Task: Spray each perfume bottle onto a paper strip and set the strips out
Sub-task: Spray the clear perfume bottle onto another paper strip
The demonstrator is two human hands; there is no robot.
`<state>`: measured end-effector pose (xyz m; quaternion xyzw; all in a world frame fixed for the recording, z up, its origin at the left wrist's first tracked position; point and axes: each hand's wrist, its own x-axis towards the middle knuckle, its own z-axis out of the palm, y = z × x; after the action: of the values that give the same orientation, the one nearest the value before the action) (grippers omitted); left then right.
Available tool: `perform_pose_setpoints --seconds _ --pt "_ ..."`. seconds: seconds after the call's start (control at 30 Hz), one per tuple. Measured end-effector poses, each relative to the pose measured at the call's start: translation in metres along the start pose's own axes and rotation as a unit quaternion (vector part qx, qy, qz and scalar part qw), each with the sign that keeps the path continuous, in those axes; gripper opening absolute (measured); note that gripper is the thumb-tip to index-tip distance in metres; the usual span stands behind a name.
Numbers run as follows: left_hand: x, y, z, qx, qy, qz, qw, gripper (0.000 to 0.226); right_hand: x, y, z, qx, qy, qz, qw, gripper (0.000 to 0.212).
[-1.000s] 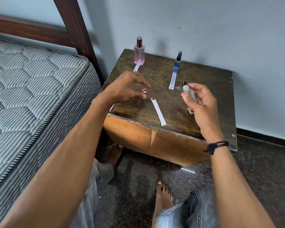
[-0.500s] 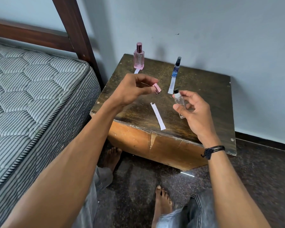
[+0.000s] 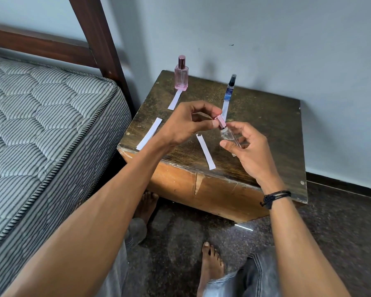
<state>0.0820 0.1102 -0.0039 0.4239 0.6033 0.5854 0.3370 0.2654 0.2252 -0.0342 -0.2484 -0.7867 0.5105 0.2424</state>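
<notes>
Near the worktop's [image 3: 266,125] front edge, right hand [image 3: 253,155] grips the clear bottle [image 3: 228,136] so left fingers [image 3: 206,125] can pinch its pink cap [image 3: 221,122] (capping, probably).

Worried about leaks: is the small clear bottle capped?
Cannot tell if seated: left hand pinches the pink cap atop the clear bottle in the right hand.

Pale blue-grey wall [image 3: 266,28]. Dark speckled floor [image 3: 341,232]. Worn wooden bedside table [image 3: 266,125] against wall; striped quilted mattress [image 3: 41,114] and dark bedpost [image 3: 99,35] alongside.
</notes>
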Motion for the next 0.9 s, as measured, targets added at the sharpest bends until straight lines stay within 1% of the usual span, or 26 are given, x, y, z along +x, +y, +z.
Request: perform_pose_setpoints --seconds 0.13,0.37,0.6,0.9 --pt "-0.001 0.002 0.003 0.015 -0.018 0.007 1.000 0.026 0.000 -0.001 0.000 -0.001 0.004 -0.002 1.000 0.046" --pt "-0.002 0.003 0.011 0.013 -0.011 0.023 1.000 0.027 0.000 0.006 -0.001 -0.009 0.011 0.010 1.000 0.039" --pt "-0.003 0.001 0.019 0.041 0.024 0.042 0.998 0.022 0.000 0.006 0.000 -0.006 0.022 -0.001 1.000 0.037" --pt "-0.006 0.003 0.025 0.083 0.045 0.057 0.994 0.023 -0.001 0.003 0.001 -0.005 0.031 0.002 0.999 0.037"
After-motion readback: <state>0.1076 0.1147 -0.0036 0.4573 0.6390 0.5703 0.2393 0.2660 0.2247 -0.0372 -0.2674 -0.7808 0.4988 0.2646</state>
